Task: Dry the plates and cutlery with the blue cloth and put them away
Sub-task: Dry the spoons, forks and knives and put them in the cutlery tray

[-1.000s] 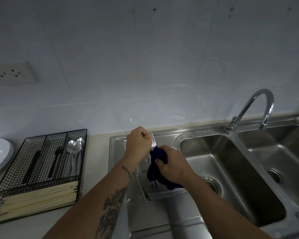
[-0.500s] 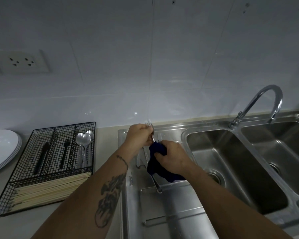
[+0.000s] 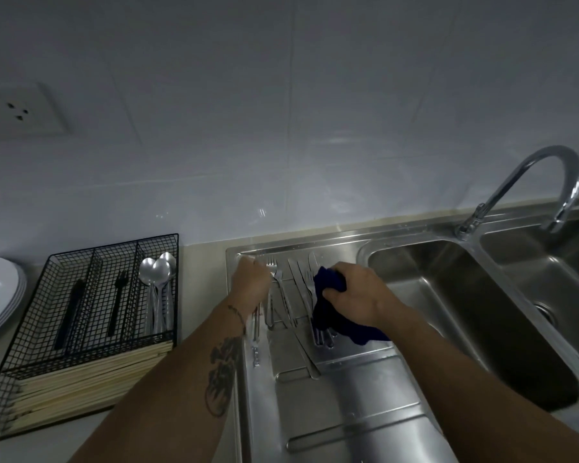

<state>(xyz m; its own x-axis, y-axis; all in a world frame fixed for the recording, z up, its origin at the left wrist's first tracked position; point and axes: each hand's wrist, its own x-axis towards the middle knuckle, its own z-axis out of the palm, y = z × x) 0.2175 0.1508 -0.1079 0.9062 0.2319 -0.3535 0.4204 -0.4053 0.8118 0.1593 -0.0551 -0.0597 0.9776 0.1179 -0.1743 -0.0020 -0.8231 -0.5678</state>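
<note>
Head view: right hand fingers grip blue cloth; left hand fingers' hold unclear.

Nothing readable is showing up anywhere here, honestly. No brand, label, number or sign is coming through on anything in view. The only mark is a dark tattoo on the left forearm, and that's looking like a picture, not lettering.
</note>
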